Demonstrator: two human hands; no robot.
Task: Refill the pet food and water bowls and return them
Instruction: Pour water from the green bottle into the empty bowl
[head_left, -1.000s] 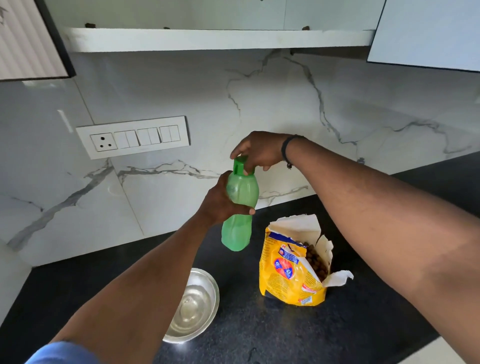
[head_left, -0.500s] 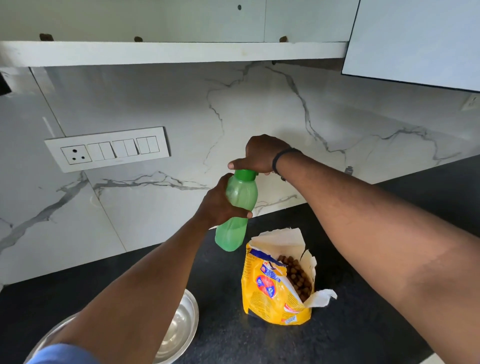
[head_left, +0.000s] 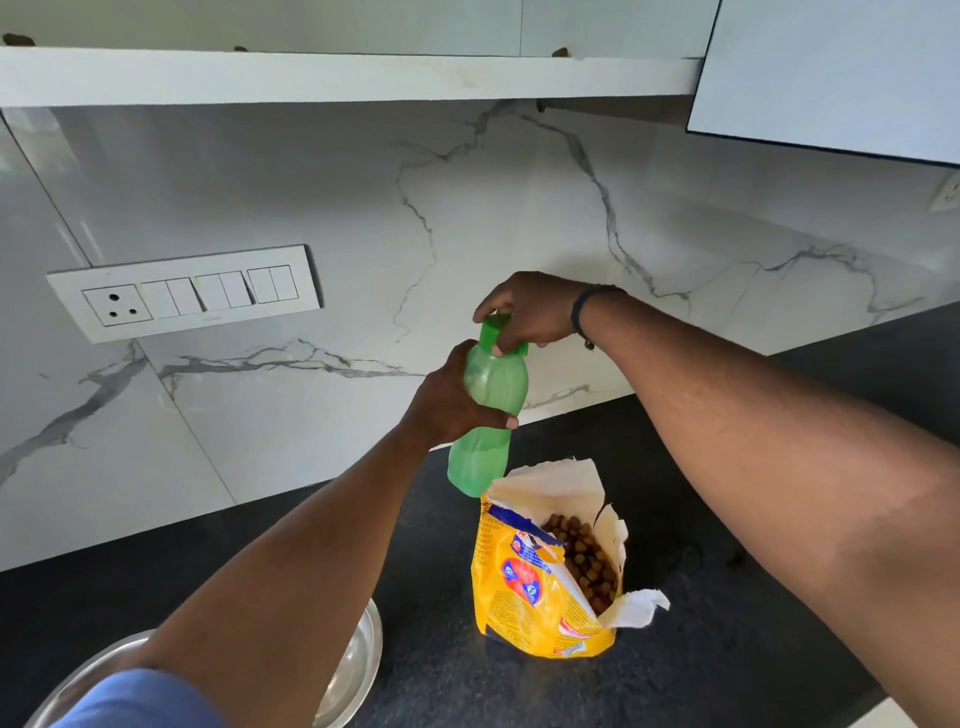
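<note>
My left hand (head_left: 452, 400) grips the middle of a green plastic water bottle (head_left: 485, 415), held upright above the black counter (head_left: 727, 649). My right hand (head_left: 530, 312) pinches the bottle's green flip cap (head_left: 496, 330), which stands lifted at the top. Just in front of the bottle stands a torn-open yellow pet food bag (head_left: 540, 582) with brown kibble showing inside. A steel bowl (head_left: 353, 670) holding water sits at the lower left, mostly hidden behind my left forearm.
A white marble backsplash (head_left: 467, 208) rises behind the counter, with a switch panel (head_left: 182, 293) at the left. A white shelf edge (head_left: 337, 78) and an open cabinet door (head_left: 831, 73) hang overhead.
The cap was up a second ago, down half a second ago, and is lifted again now. The view has shifted, so the bowl sits lower left behind my arm.
</note>
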